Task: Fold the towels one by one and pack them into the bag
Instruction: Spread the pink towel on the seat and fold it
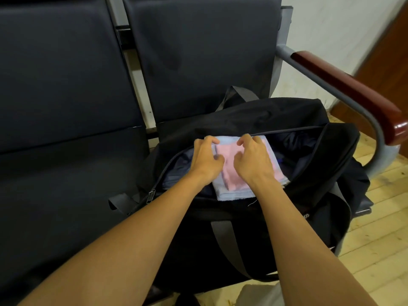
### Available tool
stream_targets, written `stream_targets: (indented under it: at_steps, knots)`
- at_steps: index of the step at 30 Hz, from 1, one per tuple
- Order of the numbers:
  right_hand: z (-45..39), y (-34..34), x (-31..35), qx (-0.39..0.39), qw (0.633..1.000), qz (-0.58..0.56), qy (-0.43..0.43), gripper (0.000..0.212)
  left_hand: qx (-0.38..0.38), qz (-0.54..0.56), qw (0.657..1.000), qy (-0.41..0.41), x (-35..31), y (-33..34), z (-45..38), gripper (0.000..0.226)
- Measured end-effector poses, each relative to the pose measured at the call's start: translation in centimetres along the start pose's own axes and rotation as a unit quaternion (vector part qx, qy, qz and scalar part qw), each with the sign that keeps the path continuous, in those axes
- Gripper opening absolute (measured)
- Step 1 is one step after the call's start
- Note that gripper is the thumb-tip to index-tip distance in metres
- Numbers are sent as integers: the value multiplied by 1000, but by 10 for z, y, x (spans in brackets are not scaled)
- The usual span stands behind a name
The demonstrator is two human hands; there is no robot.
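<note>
The fingers of the left hand (pixel 206 159) are curled down over the left edge of a folded pink towel (pixel 229 171), its thumb tucked in against the cloth, so it grips that edge. The fingers of the right hand (pixel 254 159) are bent the same way over the far right part of the pink towel, thumb pointing inward toward the other thumb, gripping the cloth from above. The pink towel lies flat on top of a folded light blue towel (pixel 231 194), whose edges show around it at the far, left and near sides. Both towels sit in the unzipped mouth of a black duffel bag (pixel 276 113), toward its left half, with dark lining visible to either side. A zipper pull (pixel 150 193) hangs at the left end of the opening, and a grey strap (pixel 229 246) runs down the bag's near face. The bag rests on the right-hand seat of a row of dark padded chairs (pixel 66 85), beside a reddish wooden armrest (pixel 353 93) on a grey metal frame. Pale wooden flooring (pixel 379 250) shows to the right.
</note>
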State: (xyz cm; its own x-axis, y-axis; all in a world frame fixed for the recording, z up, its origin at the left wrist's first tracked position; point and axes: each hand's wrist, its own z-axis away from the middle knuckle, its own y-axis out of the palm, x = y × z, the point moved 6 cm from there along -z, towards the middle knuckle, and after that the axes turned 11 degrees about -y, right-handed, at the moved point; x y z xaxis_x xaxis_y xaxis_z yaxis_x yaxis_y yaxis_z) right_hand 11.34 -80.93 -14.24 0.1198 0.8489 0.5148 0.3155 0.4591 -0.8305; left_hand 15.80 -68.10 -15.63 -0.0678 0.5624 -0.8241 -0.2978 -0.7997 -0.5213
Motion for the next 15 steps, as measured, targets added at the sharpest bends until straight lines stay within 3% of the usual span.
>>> stream_targets:
  at_steps: [6, 15]
  knots:
    - [-4, 15, 50, 15, 999, -13, -48, 19, -62, -2, 998, 6, 8, -46, 5, 6]
    - [2, 45, 151, 52, 993, -34, -97, 26, -109, -16, 994, -18, 49, -136, 31, 15]
